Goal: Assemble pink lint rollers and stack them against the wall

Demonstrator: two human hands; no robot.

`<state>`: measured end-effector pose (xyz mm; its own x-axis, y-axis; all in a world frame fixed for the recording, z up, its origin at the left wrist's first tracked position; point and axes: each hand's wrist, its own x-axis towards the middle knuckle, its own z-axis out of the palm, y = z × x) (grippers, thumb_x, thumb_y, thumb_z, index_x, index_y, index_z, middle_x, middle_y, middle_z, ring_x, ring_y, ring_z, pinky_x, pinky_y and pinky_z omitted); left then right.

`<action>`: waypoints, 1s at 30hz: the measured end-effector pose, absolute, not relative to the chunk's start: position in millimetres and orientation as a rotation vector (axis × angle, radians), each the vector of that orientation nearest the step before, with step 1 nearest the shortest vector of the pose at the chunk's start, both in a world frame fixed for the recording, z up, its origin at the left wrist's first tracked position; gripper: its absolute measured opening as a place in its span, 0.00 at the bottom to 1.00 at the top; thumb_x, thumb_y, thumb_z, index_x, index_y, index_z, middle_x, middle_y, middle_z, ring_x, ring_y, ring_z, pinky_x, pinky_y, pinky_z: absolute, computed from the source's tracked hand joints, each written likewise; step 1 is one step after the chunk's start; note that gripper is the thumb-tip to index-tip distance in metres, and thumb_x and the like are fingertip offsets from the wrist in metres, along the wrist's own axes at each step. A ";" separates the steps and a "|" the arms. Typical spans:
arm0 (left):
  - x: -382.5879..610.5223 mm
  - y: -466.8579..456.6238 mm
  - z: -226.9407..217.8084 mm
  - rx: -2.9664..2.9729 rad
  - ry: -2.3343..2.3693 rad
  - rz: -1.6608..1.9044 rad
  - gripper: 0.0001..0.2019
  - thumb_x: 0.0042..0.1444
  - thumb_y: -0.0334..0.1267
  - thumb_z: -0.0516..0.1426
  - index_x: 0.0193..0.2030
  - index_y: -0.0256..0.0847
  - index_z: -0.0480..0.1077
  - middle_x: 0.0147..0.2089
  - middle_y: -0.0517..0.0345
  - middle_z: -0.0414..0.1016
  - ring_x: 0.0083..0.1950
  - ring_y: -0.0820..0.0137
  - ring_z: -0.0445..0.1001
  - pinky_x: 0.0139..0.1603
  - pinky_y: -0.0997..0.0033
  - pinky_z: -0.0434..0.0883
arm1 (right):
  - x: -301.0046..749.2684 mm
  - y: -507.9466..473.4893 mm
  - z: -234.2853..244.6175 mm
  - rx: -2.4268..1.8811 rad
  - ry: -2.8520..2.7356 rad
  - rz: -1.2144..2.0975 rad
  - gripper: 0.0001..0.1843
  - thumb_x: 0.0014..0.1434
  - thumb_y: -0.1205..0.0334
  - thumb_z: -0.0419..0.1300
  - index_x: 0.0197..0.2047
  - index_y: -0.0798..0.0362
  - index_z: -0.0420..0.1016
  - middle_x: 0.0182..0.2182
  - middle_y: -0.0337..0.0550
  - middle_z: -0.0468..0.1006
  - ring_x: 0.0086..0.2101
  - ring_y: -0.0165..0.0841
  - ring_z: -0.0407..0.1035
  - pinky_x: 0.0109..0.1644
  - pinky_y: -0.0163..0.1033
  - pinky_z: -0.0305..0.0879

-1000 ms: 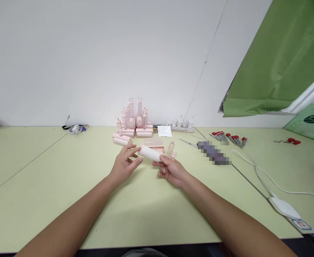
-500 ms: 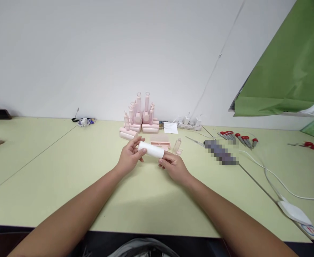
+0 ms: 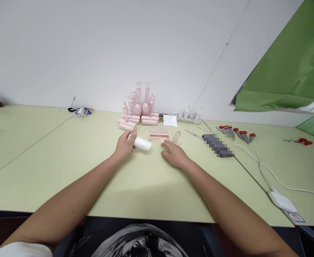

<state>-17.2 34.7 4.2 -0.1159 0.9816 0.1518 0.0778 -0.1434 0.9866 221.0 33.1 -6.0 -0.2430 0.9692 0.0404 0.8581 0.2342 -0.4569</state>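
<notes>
My left hand (image 3: 124, 145) is closed around one end of a white lint roller refill roll (image 3: 143, 143), which tilts down to the right above the table. My right hand (image 3: 174, 154) is open, its fingers stretched toward a small pale pink part (image 3: 162, 140); whether they touch it I cannot tell. Just beyond lies a pink lint roller case (image 3: 158, 136) with a clear cover lifted. A translucent handle (image 3: 176, 137) lies beside my right fingertips. Behind my left hand is a finished-looking pink lint roller (image 3: 127, 125).
More pink lint rollers with heart-topped handles (image 3: 147, 94) stand by the wall. A white paper (image 3: 170, 120) and a power strip (image 3: 190, 119) are to their right. Farther right lie tweezers (image 3: 193, 134), a blurred-out dark object (image 3: 218, 145), red-capped tools (image 3: 244, 135) and a white cable (image 3: 269, 175).
My right hand has let go of the white roll and moved forward to the pink parts. My left hand keeps the roll, shifted slightly left. The view has tilted a little.
</notes>
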 end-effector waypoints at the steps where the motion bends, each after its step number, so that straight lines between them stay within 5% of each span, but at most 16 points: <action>1: -15.9 33.3 5.0 1.316 1.266 1.371 0.13 0.59 0.49 0.54 0.38 0.40 0.67 0.21 0.67 0.62 0.18 0.77 0.63 0.14 0.79 0.59 | 221.5 35.5 -6.4 -1.709 -2.222 0.481 0.25 0.61 0.60 0.55 0.61 0.55 0.69 0.66 0.52 0.63 0.65 0.46 0.57 0.63 0.46 0.57; 8: -11.9 32.3 8.3 1.188 1.229 1.376 0.10 0.59 0.45 0.54 0.38 0.40 0.67 0.21 0.67 0.62 0.17 0.76 0.64 0.13 0.79 0.59 | 215.6 28.3 -1.4 -1.688 -2.251 0.426 0.16 0.62 0.60 0.55 0.51 0.53 0.74 0.52 0.50 0.77 0.51 0.43 0.70 0.50 0.42 0.63; 14: -13.8 36.7 6.4 0.971 1.167 1.313 0.09 0.59 0.44 0.54 0.39 0.40 0.68 0.18 0.67 0.62 0.14 0.77 0.60 0.11 0.78 0.56 | 215.5 22.6 -3.4 -1.630 -2.263 0.320 0.16 0.62 0.61 0.56 0.52 0.53 0.73 0.54 0.51 0.73 0.48 0.41 0.69 0.43 0.39 0.61; 18: -13.5 36.9 6.7 0.888 1.141 1.281 0.08 0.58 0.42 0.55 0.38 0.39 0.68 0.19 0.65 0.64 0.15 0.76 0.62 0.11 0.78 0.57 | 218.1 27.7 -5.2 -1.613 -2.356 0.363 0.11 0.62 0.66 0.53 0.43 0.54 0.76 0.44 0.50 0.77 0.42 0.39 0.70 0.41 0.38 0.59; 30: -10.7 37.3 8.6 0.833 1.175 1.279 0.08 0.59 0.42 0.53 0.35 0.40 0.66 0.16 0.65 0.61 0.14 0.75 0.60 0.11 0.79 0.55 | 211.7 20.3 1.4 -1.754 -2.248 0.384 0.23 0.59 0.54 0.59 0.57 0.52 0.71 0.49 0.48 0.77 0.45 0.41 0.71 0.41 0.39 0.59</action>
<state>-10.7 37.3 8.6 -0.0958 0.9780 -0.1852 -0.2672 0.1540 0.9513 211.7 20.3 1.4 -0.2345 0.9711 0.0446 0.9013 0.2344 -0.3643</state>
